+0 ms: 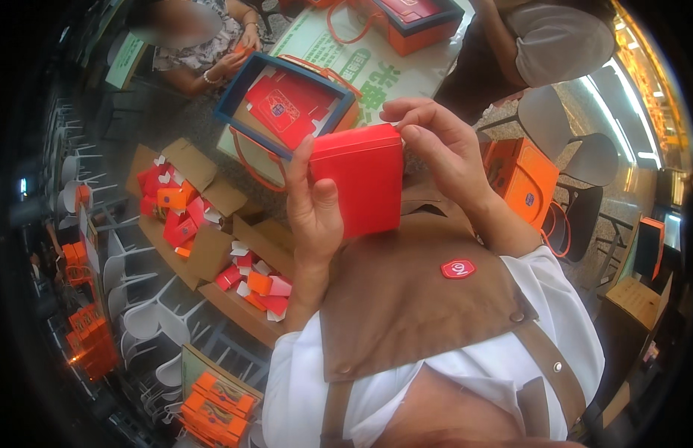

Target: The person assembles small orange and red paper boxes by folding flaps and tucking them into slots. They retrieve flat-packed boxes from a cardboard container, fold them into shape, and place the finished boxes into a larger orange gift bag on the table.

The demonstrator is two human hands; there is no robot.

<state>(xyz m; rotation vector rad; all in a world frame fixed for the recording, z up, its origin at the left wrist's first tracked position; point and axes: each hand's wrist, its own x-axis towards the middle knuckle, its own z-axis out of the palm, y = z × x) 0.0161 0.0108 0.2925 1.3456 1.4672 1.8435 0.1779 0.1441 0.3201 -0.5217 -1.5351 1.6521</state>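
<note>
Head view: one small red box (361, 179) of smooth matte card sits between two hands, raised above a brown apron (413, 291) and level with the near edge of the tabletop (316, 41). The box is a plain rectangular block, its long axis running roughly upright with the top tilted slightly right. The left hand (313, 205) is closed on its left side, thumb lying along the front edge; the right hand (436, 145) pinches the top right corner, fingers curled over the lid flap. On the tabletop lies one open blue-rimmed tray box (245, 82) with a red patterned insert, and one orange-and-dark gift box (413, 22) stands at the far edge. Two open brown cartons (189, 168) of loose red, orange and white folded pieces sit on the floor, left. Another person's hands (238, 56) work at the far left corner.
</note>
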